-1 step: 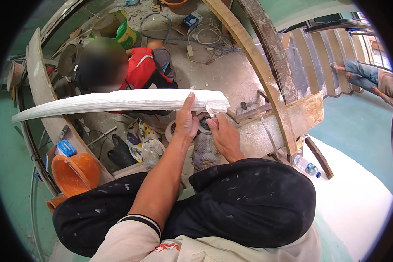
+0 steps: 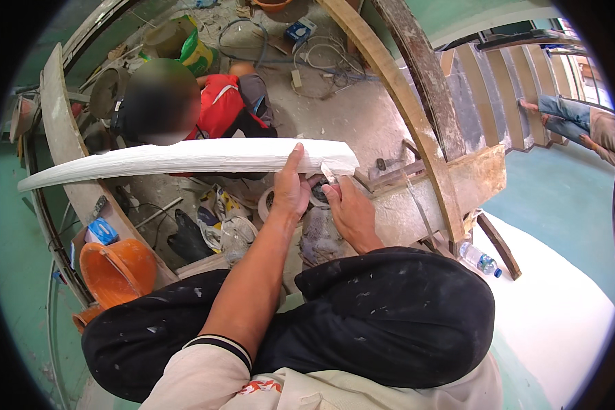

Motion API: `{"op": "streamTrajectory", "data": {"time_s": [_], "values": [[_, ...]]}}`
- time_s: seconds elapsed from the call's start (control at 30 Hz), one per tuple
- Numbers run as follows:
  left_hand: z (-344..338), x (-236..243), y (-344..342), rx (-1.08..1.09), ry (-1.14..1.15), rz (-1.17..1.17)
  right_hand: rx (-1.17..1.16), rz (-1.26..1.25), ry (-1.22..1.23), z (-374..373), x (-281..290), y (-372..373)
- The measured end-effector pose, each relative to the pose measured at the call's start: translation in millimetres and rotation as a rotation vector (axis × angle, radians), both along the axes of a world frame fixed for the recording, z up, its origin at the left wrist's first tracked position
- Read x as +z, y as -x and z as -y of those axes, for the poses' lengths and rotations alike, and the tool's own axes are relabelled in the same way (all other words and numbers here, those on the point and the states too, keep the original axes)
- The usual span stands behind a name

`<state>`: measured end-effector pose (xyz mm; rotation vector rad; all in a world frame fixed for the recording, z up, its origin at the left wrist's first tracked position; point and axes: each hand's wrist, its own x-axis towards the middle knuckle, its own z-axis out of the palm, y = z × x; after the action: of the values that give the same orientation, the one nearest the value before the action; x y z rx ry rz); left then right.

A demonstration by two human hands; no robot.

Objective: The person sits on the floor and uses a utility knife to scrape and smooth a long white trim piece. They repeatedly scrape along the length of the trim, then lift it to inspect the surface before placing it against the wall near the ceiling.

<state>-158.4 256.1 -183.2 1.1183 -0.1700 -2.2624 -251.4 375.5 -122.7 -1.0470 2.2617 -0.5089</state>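
Note:
A long, gently curved white plaster moulding with ridges along its near side stretches across in front of me, its cut end to the right. My left hand is closed around it near that end, thumb on the upper face and the other fingers partly hidden beneath. In my right hand is a small knife with a reddish handle, mostly covered by my fingers. Its short blade touches the moulding's near edge close to the cut end.
Beyond the moulding a person in red crouches low. Curved wooden boards frame the right side, with a plank below. An orange bucket stands at left, a plastic bottle at right. Another person's legs rest by the stairs.

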Motion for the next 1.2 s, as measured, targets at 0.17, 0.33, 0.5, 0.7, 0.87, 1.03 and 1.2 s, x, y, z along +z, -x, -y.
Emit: {"op": "streamTrajectory", "data": {"time_s": [0.17,0.33,0.5,0.7,0.87,1.03,1.2], "values": [[2.2,-1.4,-0.9,-0.013,0.021,0.001,-0.188,-0.047,-0.075,-22.8,0.2,4.1],[3.1,-1.6,-1.6,-0.039,0.042,0.006,-0.064,-0.064,0.137,-9.3,-6.8,-2.9],[2.6,0.4,-1.3,-0.018,0.021,0.015,-0.150,-0.063,-0.070,-18.1,-8.2,10.8],[2.6,3.4,1.1,0.024,0.053,0.019,-0.084,0.011,0.012,-14.0,-12.5,-1.8],[3.9,3.4,-0.6,-0.003,0.034,0.008,-0.118,-0.040,0.009,-24.7,-16.7,0.4],[1.6,-0.9,0.8,-0.019,0.055,-0.004,-0.069,-0.047,0.074,-14.1,-11.0,-2.0],[3.1,-5.1,-0.7,-0.019,0.030,0.006,-0.170,-0.052,-0.055,-22.9,-12.4,13.4]]}}
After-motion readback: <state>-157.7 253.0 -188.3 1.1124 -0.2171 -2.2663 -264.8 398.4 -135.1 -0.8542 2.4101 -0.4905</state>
